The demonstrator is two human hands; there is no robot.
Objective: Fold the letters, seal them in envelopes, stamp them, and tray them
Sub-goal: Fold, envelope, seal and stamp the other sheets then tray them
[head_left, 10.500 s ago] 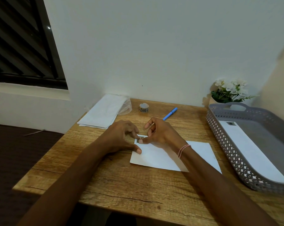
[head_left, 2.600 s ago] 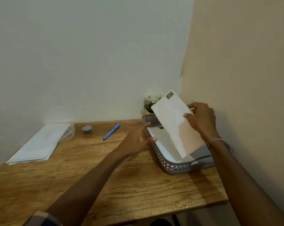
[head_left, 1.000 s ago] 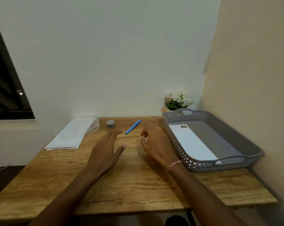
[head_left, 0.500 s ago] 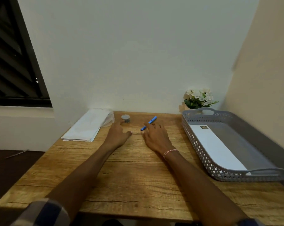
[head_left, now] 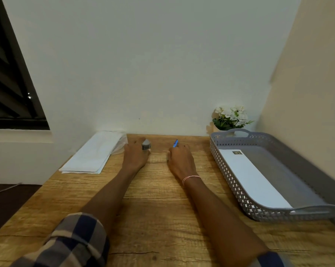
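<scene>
Head view: one finished envelope (head_left: 249, 178) is lying flat inside the grey tray (head_left: 268, 213) at the right of the table (head_left: 153, 209), its stamp (head_left: 236, 152) showing at the far corner. The stack of unfolded letters (head_left: 91, 155) is resting at the far left of the table, just beside a crumpled clear bag (head_left: 122, 144).

The left hand (head_left: 135, 156) is reaching to the back edge and pinching the small roll (head_left: 146, 145) between thumb and forefinger. The right hand (head_left: 181, 159) is lying palm down with its fingertips over the blue pen (head_left: 175, 143). Whether those fingers are grasping the pen or merely covering it cannot be told.

Judgement: one letter is done, and the person is now gathering supplies for another. No sheet is lying in the working area, so the next move is calling for a fresh letter to be drawn from the stack and folded. The roll, presumably the stamp supply, should be kept within reach.

Compared with half a second ago, both hands are further forward. The left hand, then short of the roll, is now gripping it, and the right is now over the pen. A little earlier the right hand was holding the envelope above the tray, where it is now lying. The stack, the flowers (head_left: 231, 116) and the tray are standing as before.
</scene>
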